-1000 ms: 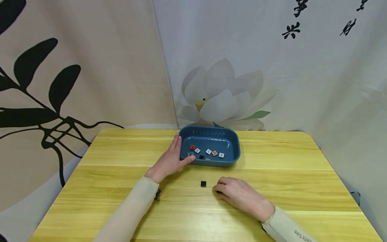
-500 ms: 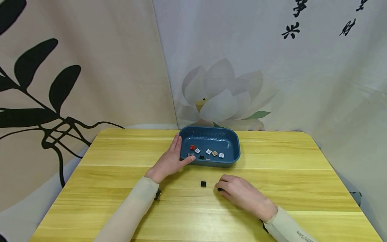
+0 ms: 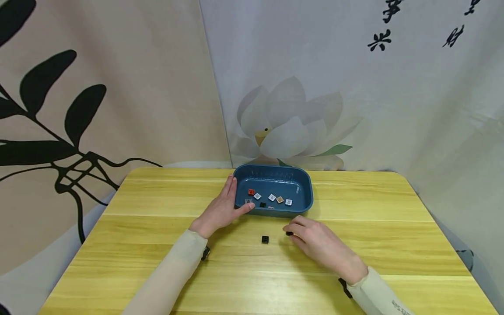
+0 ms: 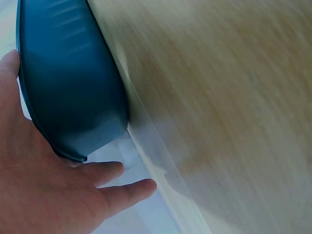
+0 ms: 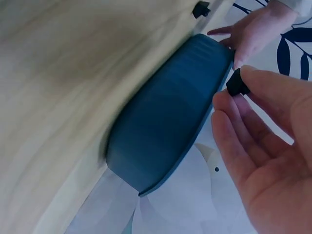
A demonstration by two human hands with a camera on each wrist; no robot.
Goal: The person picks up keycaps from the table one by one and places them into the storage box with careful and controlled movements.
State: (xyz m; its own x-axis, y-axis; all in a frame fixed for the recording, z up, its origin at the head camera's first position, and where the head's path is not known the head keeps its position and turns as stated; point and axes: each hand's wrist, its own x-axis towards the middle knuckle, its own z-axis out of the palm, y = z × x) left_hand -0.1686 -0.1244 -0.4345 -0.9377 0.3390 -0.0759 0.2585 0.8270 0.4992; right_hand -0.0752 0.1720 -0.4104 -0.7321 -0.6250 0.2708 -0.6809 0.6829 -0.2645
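Observation:
My right hand [image 3: 323,246] pinches a small black keycap [image 5: 237,83] between thumb and fingertips, raised over the table in front of the blue tray [image 3: 275,176]. A second black keycap [image 3: 265,239] lies on the table, left of that hand. My left hand [image 3: 219,212] rests against the tray's left end, its fingers straight along the side and the thumb over the front rim. In the left wrist view two fingers [image 4: 127,195] stretch past the tray's corner. Inside the tray lie several keycaps, among them a red one [image 3: 251,192], a tan one [image 3: 280,199] and white ones.
The wooden table [image 3: 374,218] extends to both sides of the tray, which stands close to its far edge. Behind hangs a pale curtain [image 3: 315,52] printed with a lotus flower, dark leaves and black characters.
My right hand has lifted with the black keycap and moved away from me toward the tray's front side. The left hand, the tray and the loose keycap have stayed put.

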